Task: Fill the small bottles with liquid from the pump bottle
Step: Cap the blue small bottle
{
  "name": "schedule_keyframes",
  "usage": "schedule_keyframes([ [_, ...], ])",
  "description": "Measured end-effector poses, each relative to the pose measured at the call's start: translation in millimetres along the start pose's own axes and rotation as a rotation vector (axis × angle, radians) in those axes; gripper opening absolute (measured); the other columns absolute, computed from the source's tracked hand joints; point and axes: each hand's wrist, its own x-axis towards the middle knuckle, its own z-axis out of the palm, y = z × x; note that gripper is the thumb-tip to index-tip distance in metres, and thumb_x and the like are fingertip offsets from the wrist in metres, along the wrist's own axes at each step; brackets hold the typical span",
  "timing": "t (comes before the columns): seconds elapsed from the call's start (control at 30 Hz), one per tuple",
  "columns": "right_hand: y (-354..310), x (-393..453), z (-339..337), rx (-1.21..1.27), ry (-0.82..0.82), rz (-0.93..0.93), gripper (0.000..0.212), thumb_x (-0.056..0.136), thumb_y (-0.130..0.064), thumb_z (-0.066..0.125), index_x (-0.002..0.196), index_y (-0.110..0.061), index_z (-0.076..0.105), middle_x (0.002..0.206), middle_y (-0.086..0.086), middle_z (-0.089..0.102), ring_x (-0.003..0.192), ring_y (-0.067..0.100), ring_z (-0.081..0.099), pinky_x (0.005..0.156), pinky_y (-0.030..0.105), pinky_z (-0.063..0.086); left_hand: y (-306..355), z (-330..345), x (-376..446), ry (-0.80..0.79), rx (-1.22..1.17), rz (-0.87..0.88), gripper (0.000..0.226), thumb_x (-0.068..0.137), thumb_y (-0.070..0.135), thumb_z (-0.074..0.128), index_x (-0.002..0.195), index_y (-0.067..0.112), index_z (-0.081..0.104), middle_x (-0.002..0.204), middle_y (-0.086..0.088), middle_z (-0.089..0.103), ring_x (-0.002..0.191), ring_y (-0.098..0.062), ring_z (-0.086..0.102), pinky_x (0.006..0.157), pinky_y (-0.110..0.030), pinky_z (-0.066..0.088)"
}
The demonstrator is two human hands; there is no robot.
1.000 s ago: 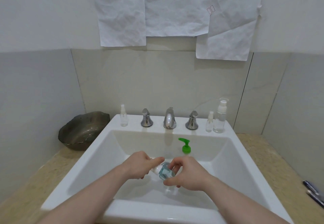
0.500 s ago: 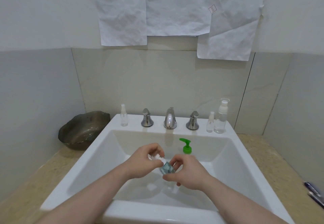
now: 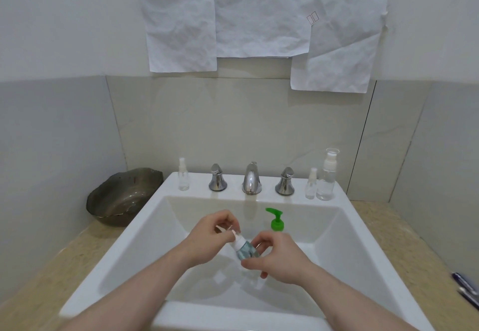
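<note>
Over the white sink (image 3: 134,240) my right hand (image 3: 280,258) grips a small clear bottle (image 3: 245,251) holding bluish liquid, tilted with its white spray top (image 3: 234,238) toward the left. My left hand (image 3: 210,240) pinches that white top. Behind my right hand stands the pump bottle (image 3: 276,220); only its green pump head shows. On the sink's back ledge stand one small clear spray bottle (image 3: 183,175) at the left, another small one (image 3: 311,184) at the right, and a taller clear bottle (image 3: 327,175) beside it.
Chrome tap (image 3: 251,178) with two handles (image 3: 217,178) (image 3: 285,181) on the back ledge. A dark glass bowl (image 3: 121,196) sits on the beige counter left of the sink. Pens (image 3: 466,292) lie at the right edge. Crumpled paper sheets (image 3: 259,20) hang on the wall.
Both hands rose slightly. My left hand went from touching the bottle with an extended finger to pinching its white top, which now stands out from the bottle toward the left.
</note>
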Motion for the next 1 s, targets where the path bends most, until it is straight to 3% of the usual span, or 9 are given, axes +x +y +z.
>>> schedule_keyframes([
  [0.1,-0.5,0.7,0.0,0.023,0.008,0.007,0.046,0.062,-0.045,0.091,0.098,-0.022,0.072,0.093,-0.004,0.074,0.058,0.020,0.073,0.074,0.048,0.064,0.5,1.2,1.5,0.065,-0.082,0.005,0.019,0.078,0.017,0.063,0.094,0.023,0.071,0.101,0.005,0.074,0.104,-0.010,0.065,0.089,-0.036,0.054],
  [0.17,-0.7,0.9,0.1,0.033,0.007,0.006,0.046,0.063,-0.046,0.090,0.098,-0.022,0.071,0.093,-0.004,0.074,0.058,0.020,0.074,0.075,0.049,0.064,-4.4,2.2,2.4,0.152,-0.039,-0.024,0.009,0.087,0.030,0.072,0.094,0.025,0.071,0.096,0.005,0.074,0.095,-0.007,0.067,0.083,-0.030,0.053],
  [0.27,-0.3,0.8,0.0,0.031,0.002,0.004,0.046,0.063,-0.046,0.090,0.098,-0.022,0.071,0.092,-0.004,0.074,0.059,0.019,0.074,0.076,0.049,0.063,-11.0,1.3,3.8,0.150,0.048,-0.102,0.031,0.086,0.055,0.070,0.083,0.024,0.071,0.084,-0.002,0.071,0.080,-0.016,0.065,0.076,-0.032,0.052],
  [0.5,-0.1,0.7,-0.6,0.035,-0.011,-0.016,0.044,0.065,-0.042,0.091,0.099,-0.022,0.072,0.096,-0.003,0.074,0.058,0.019,0.073,0.077,0.048,0.063,0.8,0.5,1.0,0.030,-0.044,0.005,0.015,0.082,0.021,0.061,0.092,0.023,0.072,0.095,0.004,0.073,0.095,-0.011,0.065,0.085,-0.028,0.052],
  [0.57,-0.8,0.8,-0.1,0.054,0.004,-0.017,0.044,0.065,-0.043,0.090,0.098,-0.021,0.072,0.095,-0.003,0.074,0.059,0.021,0.074,0.079,0.049,0.063,-3.5,2.4,1.8,0.098,-0.028,-0.035,0.008,0.091,0.030,0.069,0.098,0.029,0.072,0.097,0.007,0.073,0.092,-0.007,0.065,0.082,-0.022,0.051],
  [0.63,-0.7,1.1,0.1,0.059,0.014,-0.016,0.043,0.065,-0.044,0.090,0.098,-0.022,0.073,0.094,-0.004,0.073,0.059,0.021,0.074,0.079,0.048,0.063,-7.7,2.1,4.0,0.147,0.004,-0.102,0.018,0.091,0.048,0.071,0.093,0.029,0.072,0.091,0.004,0.072,0.081,-0.010,0.066,0.075,-0.021,0.053],
  [0.77,0.2,1.5,-0.3,0.051,0.004,-0.011,0.040,0.071,-0.043,0.089,0.100,-0.021,0.072,0.100,-0.001,0.073,0.059,0.020,0.074,0.069,0.039,0.063,-5.6,3.2,4.4,0.079,-0.011,-0.110,0.027,0.097,0.040,0.067,0.083,0.017,0.071,0.083,-0.007,0.073,0.068,-0.007,0.065,0.066,-0.017,0.050],
  [0.87,-1.2,1.2,-2.3,0.084,-0.014,-0.007,0.034,0.080,-0.037,0.086,0.106,-0.019,0.072,0.107,0.002,0.073,0.058,0.017,0.071,0.049,0.017,0.047,-3.1,1.0,3.8,0.061,0.022,-0.052,0.019,0.100,0.029,0.064,0.087,0.017,0.071,0.085,-0.007,0.073,0.070,-0.008,0.066,0.067,-0.014,0.048],
  [1.0,-1.1,1.9,-7.1,0.146,-0.088,-0.018,0.023,0.094,-0.037,0.073,0.109,-0.019,0.076,0.094,0.000,0.078,0.059,0.018,0.064,0.052,0.015,0.040,-3.2,-3.0,3.7,0.048,0.006,-0.026,0.015,0.102,0.020,0.060,0.091,0.019,0.070,0.084,-0.001,0.072,0.072,-0.006,0.065,0.068,-0.014,0.046],
])
